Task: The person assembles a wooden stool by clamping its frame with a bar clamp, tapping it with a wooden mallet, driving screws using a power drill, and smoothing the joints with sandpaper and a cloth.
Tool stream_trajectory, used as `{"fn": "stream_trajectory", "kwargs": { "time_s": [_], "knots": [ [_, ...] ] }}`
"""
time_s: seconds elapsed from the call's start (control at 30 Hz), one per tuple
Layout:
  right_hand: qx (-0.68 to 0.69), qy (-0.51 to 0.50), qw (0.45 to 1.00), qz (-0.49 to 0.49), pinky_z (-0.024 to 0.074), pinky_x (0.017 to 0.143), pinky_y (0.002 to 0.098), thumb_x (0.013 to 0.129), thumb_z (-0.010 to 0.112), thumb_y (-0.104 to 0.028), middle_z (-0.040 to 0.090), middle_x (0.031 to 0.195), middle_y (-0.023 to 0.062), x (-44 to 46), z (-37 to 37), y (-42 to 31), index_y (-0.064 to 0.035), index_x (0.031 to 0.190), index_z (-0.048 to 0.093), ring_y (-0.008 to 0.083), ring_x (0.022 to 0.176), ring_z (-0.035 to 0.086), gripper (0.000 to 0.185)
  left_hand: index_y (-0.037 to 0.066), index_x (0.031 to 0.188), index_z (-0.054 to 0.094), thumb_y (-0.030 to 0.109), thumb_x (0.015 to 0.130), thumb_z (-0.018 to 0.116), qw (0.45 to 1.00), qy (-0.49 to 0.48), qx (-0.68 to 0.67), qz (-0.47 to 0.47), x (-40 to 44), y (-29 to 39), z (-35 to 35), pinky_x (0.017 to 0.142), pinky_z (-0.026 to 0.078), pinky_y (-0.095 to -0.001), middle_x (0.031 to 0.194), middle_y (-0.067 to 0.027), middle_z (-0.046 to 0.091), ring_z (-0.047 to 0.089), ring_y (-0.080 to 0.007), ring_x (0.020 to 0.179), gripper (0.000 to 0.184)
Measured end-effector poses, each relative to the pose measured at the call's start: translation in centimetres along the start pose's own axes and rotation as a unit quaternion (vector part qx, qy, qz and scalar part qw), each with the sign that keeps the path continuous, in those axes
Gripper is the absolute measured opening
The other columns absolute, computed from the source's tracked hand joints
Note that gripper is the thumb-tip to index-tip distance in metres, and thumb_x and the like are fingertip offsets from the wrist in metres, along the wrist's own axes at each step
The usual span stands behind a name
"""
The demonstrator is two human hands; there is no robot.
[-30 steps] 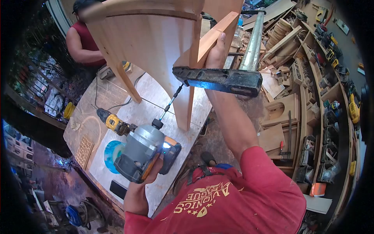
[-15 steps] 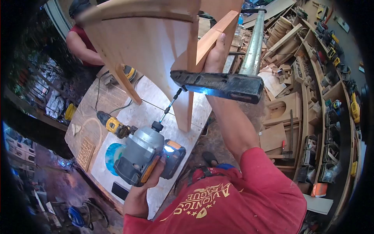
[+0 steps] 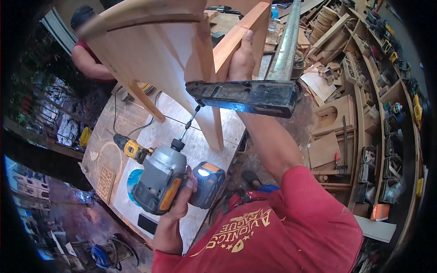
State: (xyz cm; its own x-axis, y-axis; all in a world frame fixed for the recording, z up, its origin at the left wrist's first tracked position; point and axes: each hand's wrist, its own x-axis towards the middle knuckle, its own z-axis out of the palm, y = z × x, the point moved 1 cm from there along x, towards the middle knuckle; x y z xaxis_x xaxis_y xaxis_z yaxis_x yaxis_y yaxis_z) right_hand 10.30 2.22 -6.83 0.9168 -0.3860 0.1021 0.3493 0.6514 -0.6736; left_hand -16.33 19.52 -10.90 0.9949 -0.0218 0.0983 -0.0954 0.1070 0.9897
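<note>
My left hand [image 3: 183, 198] is wrapped round the handle of a grey impact driver [image 3: 160, 179] with its battery light on. From its chuck a long bit [image 3: 187, 125] reaches the curved wooden chair frame [image 3: 154, 59], just below the end of a black clamp jaw [image 3: 241, 96]. Whether a screw sits at the bit's tip, I cannot tell. My right hand [image 3: 241, 61] grips a pale wooden rail [image 3: 236, 38] of the frame, behind the jaw. The clamp's metal bar [image 3: 284, 48] runs away from me.
A yellow drill [image 3: 134, 149], a blue ring [image 3: 134, 186], a perforated block [image 3: 106, 183] and a dark phone-like slab [image 3: 148, 223] lie on the workbench [image 3: 175, 109]. A co-worker's arm [image 3: 91, 66] is behind the frame. Shelves [image 3: 364, 132] with wood offcuts stand right.
The chair frame, clamp and my right hand have shifted left in view. The driver stays in my left hand, its bit still at the same spot by the jaw.
</note>
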Motion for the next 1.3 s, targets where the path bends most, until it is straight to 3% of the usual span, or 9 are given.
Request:
{"fn": "stream_trajectory", "kwargs": {
  "time_s": [0.23,0.33,0.43,0.57,0.6,0.83,1.1,1.17,1.3],
  "knots": [
    [0.022,0.062,0.998,0.007,0.0522,0.076,0.0341,0.097,0.044,-0.063,0.065,0.094,0.0111,-0.9,0.9,-0.6,-0.0009,0.114,0.061,0.0208,0.082,0.064,0.066,0.005,0.11,0.052,0.014,0.09,0.063,0.999,-0.002,-0.045,0.005,0.2,-1.5,-0.3,0.065,0.045,-0.0289,0.091,-0.0033,0.052,0.052,-0.0117,0.072,0.024],
    [-0.08,0.049,0.995,-0.043,0.0518,0.076,0.0331,0.098,0.041,-0.063,0.062,0.096,0.012,-0.8,0.2,-0.7,0.0022,0.116,0.057,0.0198,0.085,0.063,0.069,0.003,0.111,0.051,0.011,0.09,0.062,0.997,-0.001,-0.078,0.019,0.4,-0.4,0.5,0.067,0.046,-0.0305,0.094,-0.004,0.052,0.053,-0.0125,0.072,0.025],
    [0.031,0.015,0.999,0.003,0.0532,0.07,0.0322,0.099,0.046,-0.059,0.058,0.091,0.0085,-0.9,0.5,-0.8,-0.0006,0.111,0.053,0.0156,0.079,0.061,0.06,0.002,0.11,0.051,0.012,0.088,0.062,0.997,0.01,-0.077,0.018,0.3,-0.4,0.9,0.069,0.046,-0.0318,0.094,-0.0048,0.051,0.053,-0.0136,0.072,0.026],
    [0.114,-0.001,0.993,-0.021,0.0527,0.076,0.0321,0.1,0.048,-0.054,0.058,0.095,0.0071,-1.2,0.9,-0.6,-0.0036,0.114,0.053,0.0175,0.084,0.062,0.053,-0.001,0.11,0.053,0.013,0.085,0.063,0.997,0.04,-0.056,0.041,0.5,-0.6,1.4,0.062,0.049,-0.0343,0.092,-0.0057,0.055,0.055,-0.0143,0.066,0.03],
    [0.133,-0.014,0.991,0.015,0.0523,0.077,0.032,0.1,0.048,-0.053,0.058,0.096,0.0071,-0.8,0.5,-0.2,-0.0036,0.115,0.053,0.0174,0.085,0.062,0.052,-0.001,0.11,0.053,0.014,0.085,0.063,0.997,0.051,-0.049,0.044,0.4,-0.5,1.7,0.062,0.049,-0.0343,0.092,-0.0057,0.054,0.055,-0.0143,0.066,0.03],
    [0.056,0.045,0.997,-0.041,0.049,0.077,0.0307,0.104,0.042,-0.043,0.061,0.089,0.0051,-2.2,1.1,-2.2,-0.0045,0.105,0.061,0.0156,0.084,0.061,0.043,-0.001,0.111,0.049,0.014,0.085,0.062,0.996,0.03,-0.081,0.033,0.5,-1.1,1.5,0.063,0.049,-0.0333,0.091,-0.005,0.051,0.053,-0.0143,0.065,0.033],
    [0.101,0.01,0.994,0.027,0.0483,0.077,0.0304,0.104,0.04,-0.047,0.062,0.09,0.0053,-1.5,0.9,-1.3,-0.0034,0.104,0.061,0.0155,0.083,0.061,0.049,0.0,0.106,0.051,0.016,0.086,0.062,0.993,0.036,-0.11,0.03,0.6,-0.8,2.6,0.067,0.047,-0.0347,0.093,-0.005,0.051,0.054,-0.0149,0.067,0.028],
    [0.044,0.05,0.997,-0.027,0.0484,0.077,0.0306,0.104,0.039,-0.048,0.062,0.09,0.0052,-2.0,1.2,-1.7,-0.003,0.104,0.061,0.0154,0.083,0.06,0.05,0.0,0.107,0.05,0.015,0.086,0.063,0.991,0.028,-0.131,0.018,0.5,-1.0,2.2,0.069,0.048,-0.0357,0.094,-0.0047,0.051,0.054,-0.015,0.068,0.029],
    [0.055,0.041,0.998,-0.009,0.0487,0.077,0.031,0.104,0.039,-0.048,0.061,0.09,0.0054,-1.6,1.0,-1.2,-0.0027,0.106,0.06,0.0155,0.083,0.061,0.049,0.001,0.105,0.05,0.013,0.086,0.062,0.988,0.022,-0.153,0.013,0.4,-1.8,1.8,0.069,0.048,-0.0364,0.093,-0.0046,0.051,0.055,-0.0151,0.067,0.026]
  ]
}}
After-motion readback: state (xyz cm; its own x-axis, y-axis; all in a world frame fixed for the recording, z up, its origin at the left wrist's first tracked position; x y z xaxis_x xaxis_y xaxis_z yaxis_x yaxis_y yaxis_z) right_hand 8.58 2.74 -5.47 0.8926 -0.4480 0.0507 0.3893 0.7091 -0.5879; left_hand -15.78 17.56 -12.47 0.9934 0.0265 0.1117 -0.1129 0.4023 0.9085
